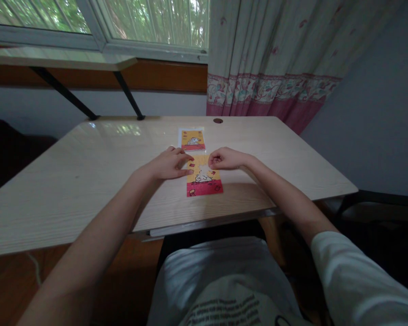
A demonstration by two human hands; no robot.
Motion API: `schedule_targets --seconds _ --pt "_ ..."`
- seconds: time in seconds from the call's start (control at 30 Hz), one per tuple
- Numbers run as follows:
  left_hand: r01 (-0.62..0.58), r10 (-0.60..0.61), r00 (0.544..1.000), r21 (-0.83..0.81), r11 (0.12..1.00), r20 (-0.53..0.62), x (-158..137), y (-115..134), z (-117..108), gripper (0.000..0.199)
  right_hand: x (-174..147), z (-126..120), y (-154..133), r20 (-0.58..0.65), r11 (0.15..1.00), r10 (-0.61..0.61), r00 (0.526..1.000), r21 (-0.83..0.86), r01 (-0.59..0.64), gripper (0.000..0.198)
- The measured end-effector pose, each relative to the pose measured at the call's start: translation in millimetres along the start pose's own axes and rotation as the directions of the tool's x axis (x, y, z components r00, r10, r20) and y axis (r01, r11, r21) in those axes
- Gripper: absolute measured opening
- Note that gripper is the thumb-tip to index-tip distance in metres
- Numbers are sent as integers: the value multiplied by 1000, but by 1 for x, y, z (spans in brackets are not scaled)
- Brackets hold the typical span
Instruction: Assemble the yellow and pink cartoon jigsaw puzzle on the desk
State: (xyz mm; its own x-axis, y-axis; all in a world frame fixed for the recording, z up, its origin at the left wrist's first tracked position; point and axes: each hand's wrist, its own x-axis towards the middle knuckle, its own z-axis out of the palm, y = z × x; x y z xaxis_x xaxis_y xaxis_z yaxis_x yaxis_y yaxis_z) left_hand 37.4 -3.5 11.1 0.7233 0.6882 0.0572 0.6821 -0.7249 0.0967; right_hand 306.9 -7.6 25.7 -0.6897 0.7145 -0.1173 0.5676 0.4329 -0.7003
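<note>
A yellow and red paper envelope (204, 188) with a white cartoon animal lies flat on the table in front of me. At its upper left edge is my left hand (172, 164), thumb and index finger apart and touching the paper. My right hand (227, 158) is closed in a pinch at the upper right of the same envelope; whatever its fingertips hold is too small to make out. Just beyond lies a second piece (193, 141) with a matching print, on or inside a clear plastic sleeve.
The pale wooden table (88, 181) has a round cable hole (218, 121) near its far edge. A raised shelf (61, 58) on black supports stands at the back left. A floral curtain (258, 81) hangs behind, and a dark chair (384, 203) is at the right.
</note>
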Motion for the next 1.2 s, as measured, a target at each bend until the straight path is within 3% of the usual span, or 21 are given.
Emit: schedule_targets --seconds 0.17,0.43,0.7,0.93,1.2 --pt "-1 1 1000 -32 999 -3 0 0 -1 60 -8 -13 6 -66 998 45 997 -30 -47 17" --pt "-25 24 999 -36 999 -34 -1 1 -1 54 -10 -16 11 -1 999 38 999 -36 -38 15" --pt "-143 129 987 -154 978 -96 6 43 0 43 -6 -4 3 25 996 24 999 -87 -22 14" --pt "-66 60 996 -99 993 -66 12 66 6 32 -3 -1 3 39 992 35 999 -122 -31 3" --pt "24 -39 998 -256 966 -53 22 63 20 28 -3 -3 0 30 986 65 997 -154 -60 8"
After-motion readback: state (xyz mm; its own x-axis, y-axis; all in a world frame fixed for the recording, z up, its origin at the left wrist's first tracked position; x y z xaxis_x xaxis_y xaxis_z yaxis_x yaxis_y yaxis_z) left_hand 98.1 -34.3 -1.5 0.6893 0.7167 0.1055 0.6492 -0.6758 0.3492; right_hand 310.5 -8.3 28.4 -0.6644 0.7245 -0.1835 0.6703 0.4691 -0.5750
